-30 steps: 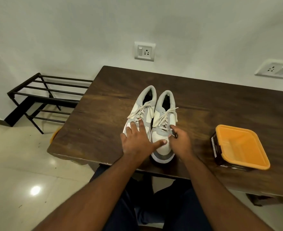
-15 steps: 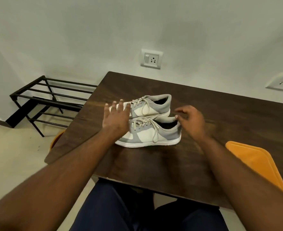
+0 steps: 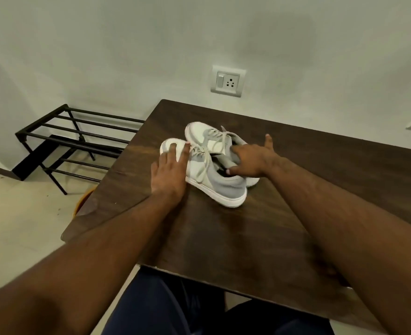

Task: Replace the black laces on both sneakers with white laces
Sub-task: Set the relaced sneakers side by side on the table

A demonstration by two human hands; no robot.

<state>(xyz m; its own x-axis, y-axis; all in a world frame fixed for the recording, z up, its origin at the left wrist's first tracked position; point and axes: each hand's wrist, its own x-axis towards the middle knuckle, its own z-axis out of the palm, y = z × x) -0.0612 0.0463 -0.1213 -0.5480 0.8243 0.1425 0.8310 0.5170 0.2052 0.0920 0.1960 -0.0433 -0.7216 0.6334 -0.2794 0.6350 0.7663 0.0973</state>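
Note:
Two grey-and-white sneakers with white laces lie side by side on the dark wooden table (image 3: 236,238), toes pointing left and away. My left hand (image 3: 169,171) rests flat on the toe of the near sneaker (image 3: 220,187), fingers straight. Over the heel openings, my right hand (image 3: 250,158) is spread with fingers extended, touching the collar of the near sneaker and covering the rear of the far sneaker (image 3: 205,137). No black laces show.
A black metal shoe rack (image 3: 78,141) stands on the floor left of the table. A wall socket (image 3: 228,81) sits above the table's far edge. Something orange (image 3: 84,199) peeks out under the table's left corner. My legs are under the near edge.
The sneakers have been turned from pointing toward me to lying sideways, then angled toes-left and away. The view has shifted left, so the orange tub at the right is out of view.

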